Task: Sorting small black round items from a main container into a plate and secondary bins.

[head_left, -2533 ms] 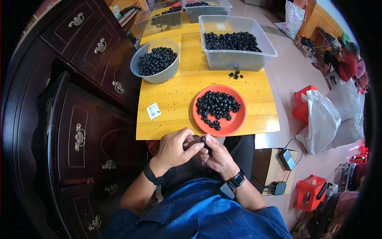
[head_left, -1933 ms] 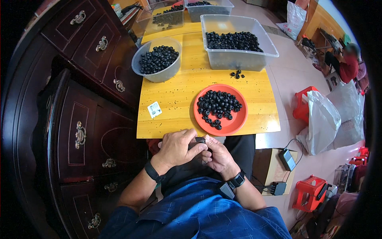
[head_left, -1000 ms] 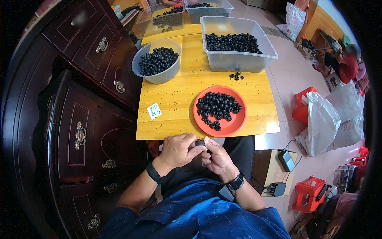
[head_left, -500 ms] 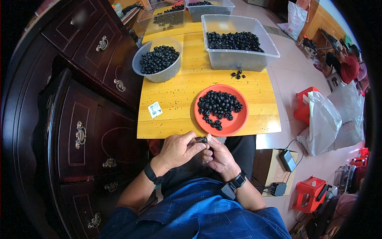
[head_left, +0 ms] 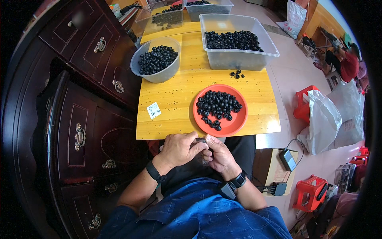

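Observation:
Just off the table's near edge, my left hand (head_left: 178, 148) and my right hand (head_left: 221, 157) meet above my lap. Both are closed, thumbs and fingertips pinching a small dark piece (head_left: 201, 140) held between them. The fingers cover most of it, so its exact kind cannot be made out. Right beyond the hands sits a red-orange plate (head_left: 234, 125) on the table. It bears a heap of small, round black parts (head_left: 219, 104), several with a hole showing.
On the yellow table (head_left: 171, 119) stand a round clear tub (head_left: 165, 75) and a rectangular clear bin (head_left: 238, 59), both with black parts. A few loose parts (head_left: 237, 74) and a white label (head_left: 154, 110) lie there. Dark drawers (head_left: 79, 135) border the left; red stools (head_left: 310, 193) stand right.
The small dark piece shows at a slightly different angle between my fingertips. My hands otherwise stay in nearly the same place, and the view has shifted very slightly.

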Demonstrator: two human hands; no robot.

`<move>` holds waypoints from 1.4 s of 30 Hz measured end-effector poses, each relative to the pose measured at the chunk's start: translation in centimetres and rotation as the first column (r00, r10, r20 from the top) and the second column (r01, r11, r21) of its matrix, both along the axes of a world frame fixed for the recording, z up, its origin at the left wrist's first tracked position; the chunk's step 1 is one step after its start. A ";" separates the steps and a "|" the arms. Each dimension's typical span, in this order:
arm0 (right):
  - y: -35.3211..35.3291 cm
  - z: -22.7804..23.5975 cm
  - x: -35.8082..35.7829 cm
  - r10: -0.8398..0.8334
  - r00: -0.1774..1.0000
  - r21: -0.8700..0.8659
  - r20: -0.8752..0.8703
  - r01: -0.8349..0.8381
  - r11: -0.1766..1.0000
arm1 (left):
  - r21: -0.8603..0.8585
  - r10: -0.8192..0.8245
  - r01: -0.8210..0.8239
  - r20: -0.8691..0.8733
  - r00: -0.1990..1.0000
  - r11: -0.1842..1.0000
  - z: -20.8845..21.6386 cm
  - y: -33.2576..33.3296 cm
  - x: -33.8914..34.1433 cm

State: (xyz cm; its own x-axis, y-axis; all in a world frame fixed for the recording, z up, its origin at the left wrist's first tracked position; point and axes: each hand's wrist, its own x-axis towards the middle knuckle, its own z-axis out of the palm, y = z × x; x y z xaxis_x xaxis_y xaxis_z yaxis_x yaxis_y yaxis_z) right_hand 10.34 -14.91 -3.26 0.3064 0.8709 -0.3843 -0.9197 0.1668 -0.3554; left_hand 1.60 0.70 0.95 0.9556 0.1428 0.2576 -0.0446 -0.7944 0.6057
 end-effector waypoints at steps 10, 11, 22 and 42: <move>0.0 -0.5 -0.1 -0.053 0.998 0.009 -0.017 0.053 0.999 | -0.344 0.041 -0.040 -0.006 0.999 0.938 0.3 0.0 -0.4; -0.1 -0.7 -0.1 -0.032 0.999 0.026 -0.012 0.032 0.999 | -0.345 0.041 -0.040 -0.006 0.999 0.938 0.5 0.0 -0.3; -0.2 -0.7 -0.4 -0.007 1.000 0.005 0.006 0.007 1.000 | -0.797 -0.064 -0.102 -0.174 0.983 0.596 -1.5 -0.2 -0.3; 0.1 -0.9 -0.3 -0.077 0.991 -0.055 0.107 0.083 0.995 | -0.707 -0.025 -0.121 -0.192 0.981 0.697 0.5 -0.8 0.4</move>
State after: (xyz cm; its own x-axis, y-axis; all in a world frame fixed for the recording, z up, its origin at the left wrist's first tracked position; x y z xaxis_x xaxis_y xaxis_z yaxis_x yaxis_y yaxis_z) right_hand 10.00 -14.85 -4.13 0.4155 0.8185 -0.3967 -0.8613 0.2139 -0.4609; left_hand 1.95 -0.13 1.45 0.9594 0.2600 -0.1092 0.1439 -0.1185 0.9825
